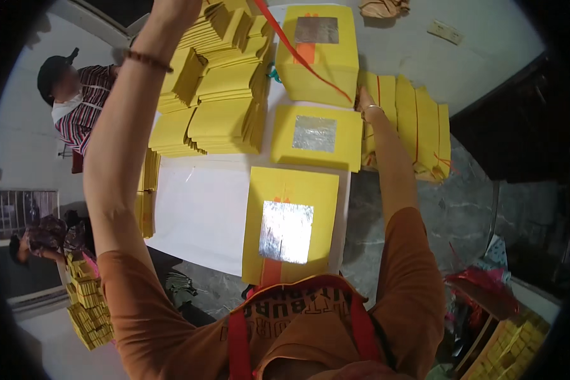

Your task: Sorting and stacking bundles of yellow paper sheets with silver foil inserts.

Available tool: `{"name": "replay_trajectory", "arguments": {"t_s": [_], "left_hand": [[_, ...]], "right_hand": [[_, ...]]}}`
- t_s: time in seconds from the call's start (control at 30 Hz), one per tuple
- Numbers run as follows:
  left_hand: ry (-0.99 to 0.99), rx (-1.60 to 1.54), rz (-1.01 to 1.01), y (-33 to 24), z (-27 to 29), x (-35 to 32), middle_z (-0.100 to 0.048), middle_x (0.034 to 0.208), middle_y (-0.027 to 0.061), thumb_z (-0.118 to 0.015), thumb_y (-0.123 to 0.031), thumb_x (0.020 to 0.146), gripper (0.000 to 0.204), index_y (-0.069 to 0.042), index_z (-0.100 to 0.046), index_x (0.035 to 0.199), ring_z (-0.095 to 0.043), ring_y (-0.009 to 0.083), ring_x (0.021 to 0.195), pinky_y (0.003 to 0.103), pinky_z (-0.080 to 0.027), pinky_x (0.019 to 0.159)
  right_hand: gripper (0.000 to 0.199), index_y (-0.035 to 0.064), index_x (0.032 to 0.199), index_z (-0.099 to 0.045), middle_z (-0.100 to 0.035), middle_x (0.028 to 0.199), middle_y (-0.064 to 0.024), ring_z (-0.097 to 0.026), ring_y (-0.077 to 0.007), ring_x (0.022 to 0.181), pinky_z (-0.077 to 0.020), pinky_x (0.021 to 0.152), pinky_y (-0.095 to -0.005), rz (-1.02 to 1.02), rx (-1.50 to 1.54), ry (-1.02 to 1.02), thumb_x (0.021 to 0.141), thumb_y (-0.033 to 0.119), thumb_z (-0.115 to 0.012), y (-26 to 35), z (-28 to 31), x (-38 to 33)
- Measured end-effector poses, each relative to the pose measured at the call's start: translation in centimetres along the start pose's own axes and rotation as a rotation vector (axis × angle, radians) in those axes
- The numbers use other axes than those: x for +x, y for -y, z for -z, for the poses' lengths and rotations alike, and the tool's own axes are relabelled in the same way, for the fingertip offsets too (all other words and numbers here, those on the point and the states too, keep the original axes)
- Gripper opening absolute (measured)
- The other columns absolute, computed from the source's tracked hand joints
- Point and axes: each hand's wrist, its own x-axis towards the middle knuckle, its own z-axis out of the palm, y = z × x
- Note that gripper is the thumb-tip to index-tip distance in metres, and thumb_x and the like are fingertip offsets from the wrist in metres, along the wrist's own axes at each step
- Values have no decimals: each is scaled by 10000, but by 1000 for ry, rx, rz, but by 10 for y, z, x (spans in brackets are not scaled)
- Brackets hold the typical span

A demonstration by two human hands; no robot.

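Yellow paper stack point(316, 54) at the table's point(199, 215) far end is mid-tying: left hand point(177, 9), raised to the frame edge, apparently pulls the red string point(301, 57) taut, right hand point(363, 100) steadies its corner, both grips unreadable; next likely calls for knotting.

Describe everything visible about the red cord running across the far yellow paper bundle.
The thin red cord looks like flat plastic string, pulled taut. It slants from the raised left hand at the top edge down across the far yellow paper bundle with a silver foil square, to that bundle's lower right corner, close to the right hand. Whether the right hand's fingers grip it cannot be told.
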Motion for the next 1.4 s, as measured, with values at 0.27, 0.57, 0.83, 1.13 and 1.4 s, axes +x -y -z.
{"name": "replay_trajectory", "arguments": {"t_s": [0.27, 0.57, 0.83, 1.13, 1.4], "left_hand": [[71, -162, 246, -64, -16, 30, -603, 798, 89, -543, -301, 889, 319, 9, -605, 849, -576, 173, 773, 293, -466, 747], [132, 179, 453, -45, -80, 29, -557, 707, 37, -549, -270, 873, 272, -5, -595, 834, -530, 130, 641, 260, -447, 592], [690, 717, -354, 47, -169, 42, -658, 892, 135, -480, -32, 758, 271, 0, -648, 969, -615, 211, 832, 300, -482, 748], [641, 934, -33, 58, -104, 17, -647, 900, 165, -481, -285, 848, 371, -64, -587, 1127, -598, 269, 926, 370, -452, 819], [450, 1267, -99, 97, -62, 7, -656, 900, 152, -519, -142, 802, 320, -66, -606, 1100, -633, 222, 818, 365, -477, 795]], "right_hand": [[446, 82, 1176, -529, -587, 1127, -79, -568, -189, 961, -458, 836, -346, -5, 467, 174, 943, 426, -367, 55, -61, -60], [351, 46, 1186, -490, -593, 861, -95, -588, -209, 716, -475, 637, -316, 403, 666, -203, 875, 207, -518, 145, 18, 13], [230, 50, 958, -598, -477, 608, 11, -457, -114, 522, -404, 531, -261, 1106, -458, 70, 852, 249, -550, 251, -39, -140], [412, 73, 910, -637, -533, 628, 40, -442, -41, 554, -343, 492, -226, 783, -673, 583, 951, 404, -396, 269, -42, -202], [284, 101, 1176, -522, -633, 1026, -16, -522, -43, 708, -431, 641, -209, 861, -185, 761, 915, 212, -515, 266, -33, -192]]}}
